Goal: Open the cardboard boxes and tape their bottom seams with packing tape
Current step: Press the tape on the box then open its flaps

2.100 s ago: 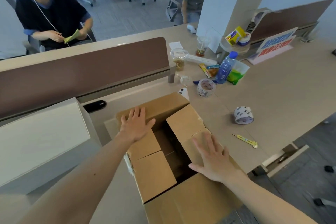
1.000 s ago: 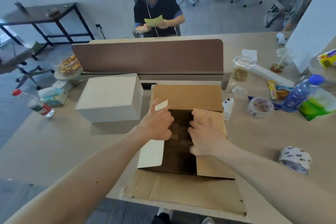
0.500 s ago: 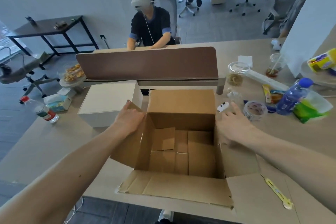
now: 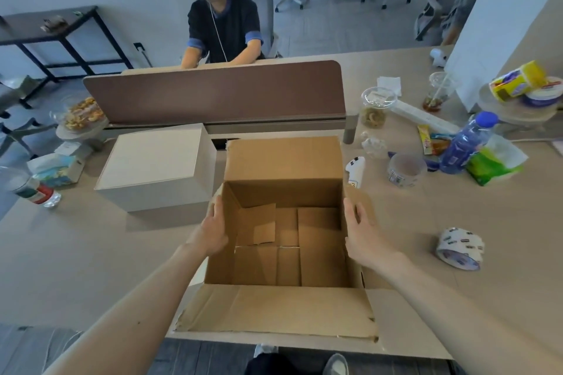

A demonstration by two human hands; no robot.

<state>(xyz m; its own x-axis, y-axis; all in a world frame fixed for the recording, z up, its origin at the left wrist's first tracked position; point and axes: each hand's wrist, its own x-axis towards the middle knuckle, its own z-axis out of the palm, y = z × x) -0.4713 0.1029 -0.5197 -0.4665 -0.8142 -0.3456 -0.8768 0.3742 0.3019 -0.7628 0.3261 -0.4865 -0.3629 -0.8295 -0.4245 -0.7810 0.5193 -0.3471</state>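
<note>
A brown cardboard box (image 4: 283,161) stands open-topped on the desk in front of me, its far flap upright and its near flap (image 4: 274,310) lying flat over the desk edge. Inside, the bottom flaps (image 4: 316,240) are folded shut, and one small flap (image 4: 259,225) is lifted. My left hand (image 4: 213,228) presses against the outside of the left wall with straight fingers. Against the right wall and its folded-down flap rests my right hand (image 4: 361,230), fingers also straight. A printed roll of packing tape (image 4: 460,248) lies on the desk to the right of the box.
A white closed box (image 4: 155,167) stands left of the carton. A second tape roll (image 4: 406,169), a blue bottle (image 4: 466,146), snack packs and cups crowd the back right. A brown divider (image 4: 219,91) runs behind, with a person seated beyond. A bottle (image 4: 33,189) lies far left.
The box went from closed flaps to fully open. Both hands spread the side flaps outward, then came in onto the box's left and right walls.
</note>
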